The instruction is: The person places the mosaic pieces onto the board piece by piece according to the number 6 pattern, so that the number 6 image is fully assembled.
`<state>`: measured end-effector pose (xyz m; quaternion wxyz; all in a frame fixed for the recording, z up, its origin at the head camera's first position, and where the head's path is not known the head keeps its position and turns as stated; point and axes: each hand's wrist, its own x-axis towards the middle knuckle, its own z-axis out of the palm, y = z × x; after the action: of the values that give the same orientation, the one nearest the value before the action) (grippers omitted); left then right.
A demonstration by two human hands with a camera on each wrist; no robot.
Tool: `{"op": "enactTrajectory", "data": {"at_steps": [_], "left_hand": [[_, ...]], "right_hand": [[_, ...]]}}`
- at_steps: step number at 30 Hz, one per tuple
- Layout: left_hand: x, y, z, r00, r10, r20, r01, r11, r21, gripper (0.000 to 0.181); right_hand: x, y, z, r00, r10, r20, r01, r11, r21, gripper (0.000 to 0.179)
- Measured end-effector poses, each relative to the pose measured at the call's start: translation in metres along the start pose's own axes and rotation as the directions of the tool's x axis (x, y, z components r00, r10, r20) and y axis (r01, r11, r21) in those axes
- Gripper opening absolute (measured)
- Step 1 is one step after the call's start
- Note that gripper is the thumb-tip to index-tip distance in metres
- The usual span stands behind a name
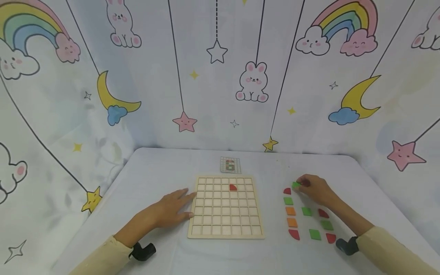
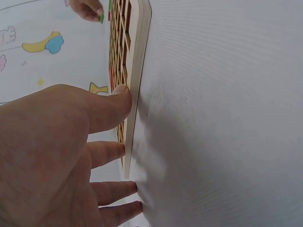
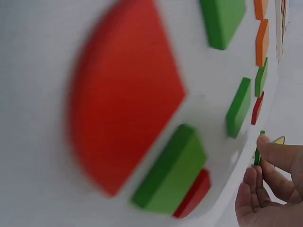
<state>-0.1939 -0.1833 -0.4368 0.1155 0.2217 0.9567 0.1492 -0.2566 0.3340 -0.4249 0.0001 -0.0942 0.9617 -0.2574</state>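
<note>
A light wooden grid board (image 1: 227, 236) lies on the white table, with one red quarter-circle tile (image 1: 233, 187) in a cell of its second row. Along the board's left edge rests my left hand (image 1: 172, 208), fingers spread; in the left wrist view the thumb (image 2: 120, 106) touches the wooden rim (image 2: 142, 47). To the right of the board, my right hand (image 1: 317, 189) pinches a green square tile (image 1: 295, 185) between thumb and fingers. The right wrist view shows this green tile (image 3: 257, 153) held above the table, its edge toward the camera.
Loose tiles lie at the right: green squares (image 1: 314, 234), orange squares (image 1: 290, 211) and red quarter-circles (image 1: 293, 234). A small card (image 1: 230, 165) with a coloured grid pattern lies behind the board. A printed cloth (image 1: 220, 107) hangs behind the table.
</note>
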Motion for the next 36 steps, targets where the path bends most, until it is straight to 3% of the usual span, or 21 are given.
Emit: {"op": "enactTrajectory", "data": {"at_steps": [9, 22, 36], "left_hand": [[0.001, 0.001, 0.001, 1.0, -0.012, 0.008, 0.012, 1.0, -0.004, 0.071], [0.001, -0.002, 0.001, 0.999, -0.031, 0.008, 0.031, 0.999, -0.014, 0.071], [-0.001, 0.001, -0.002, 1.0, -0.024, 0.003, 0.024, 1.0, -0.019, 0.071]], "right_hand": [[0.022, -0.033, 0.013, 0.999, -0.049, 0.013, 0.049, 0.998, 0.035, 0.024], [0.047, -0.096, 0.049, 0.997, -0.064, 0.048, 0.061, 0.996, 0.063, 0.022], [0.057, -0.153, 0.079, 0.977, -0.194, 0.089, 0.176, 0.968, 0.178, 0.019]]}}
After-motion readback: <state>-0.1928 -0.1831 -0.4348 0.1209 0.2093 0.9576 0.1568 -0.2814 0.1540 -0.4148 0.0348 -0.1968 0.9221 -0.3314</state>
